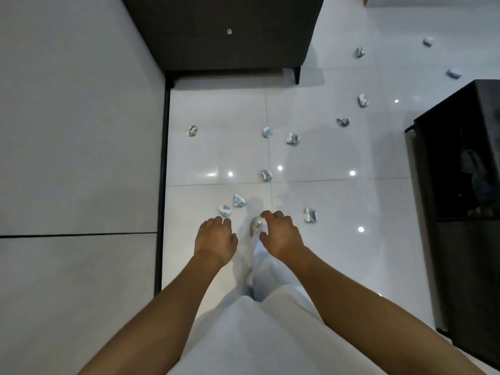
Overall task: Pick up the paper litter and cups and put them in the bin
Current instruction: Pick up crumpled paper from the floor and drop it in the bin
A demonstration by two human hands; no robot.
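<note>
Many crumpled papers lying scattered across glossy floor. Left hand and right hand hanging loosely curled, holding nothing. Possibly slipping or treading on litter beside shoe.

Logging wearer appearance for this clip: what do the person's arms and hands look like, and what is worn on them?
Both forearms are bare, with no sleeves in view. The left hand and right hand wear no gloves, and no rings, watch or bracelets are visible. Below them show white trousers and a light shoe.
</note>
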